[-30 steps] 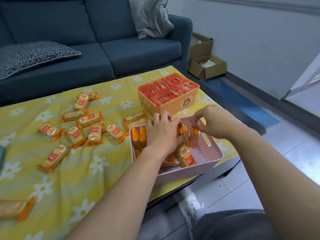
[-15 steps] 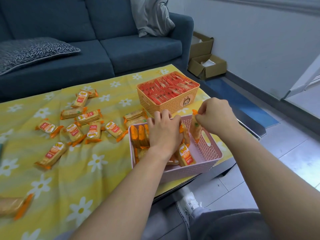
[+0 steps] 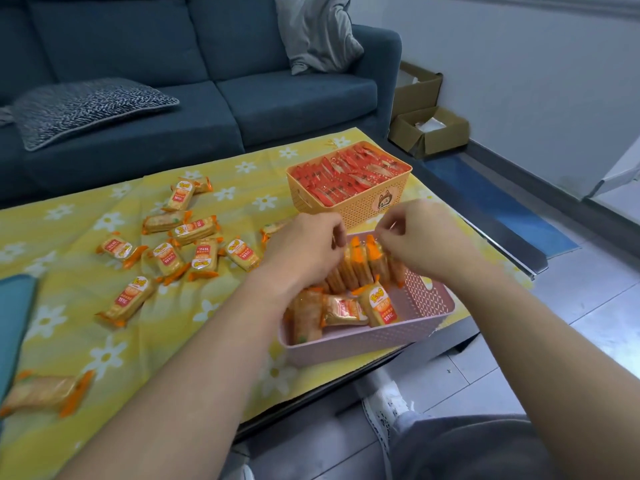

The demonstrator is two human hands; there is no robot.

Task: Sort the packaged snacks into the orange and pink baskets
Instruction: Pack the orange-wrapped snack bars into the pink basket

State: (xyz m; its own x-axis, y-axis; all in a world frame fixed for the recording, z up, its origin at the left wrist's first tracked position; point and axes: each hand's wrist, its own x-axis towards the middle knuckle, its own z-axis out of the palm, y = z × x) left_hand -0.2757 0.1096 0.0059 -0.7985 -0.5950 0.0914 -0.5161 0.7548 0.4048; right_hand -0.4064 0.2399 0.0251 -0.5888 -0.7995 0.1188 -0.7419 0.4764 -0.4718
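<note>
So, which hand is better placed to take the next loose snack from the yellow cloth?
Left, probably. The left hand is on the side of the pink basket nearest the loose snacks, which lie to its left. The right hand would have to cross over the basket.

Glossy snack wrappers (image 3: 377, 308), perforated plastic baskets (image 3: 426, 306)

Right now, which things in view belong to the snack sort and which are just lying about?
Job: orange basket, red packets in it, pink basket, standing packets in it, loose yellow packets on the cloth.
Lying about: blue sofa, grey cushion, patterned cushion, cardboard boxes, teal thing at left edge.
</note>
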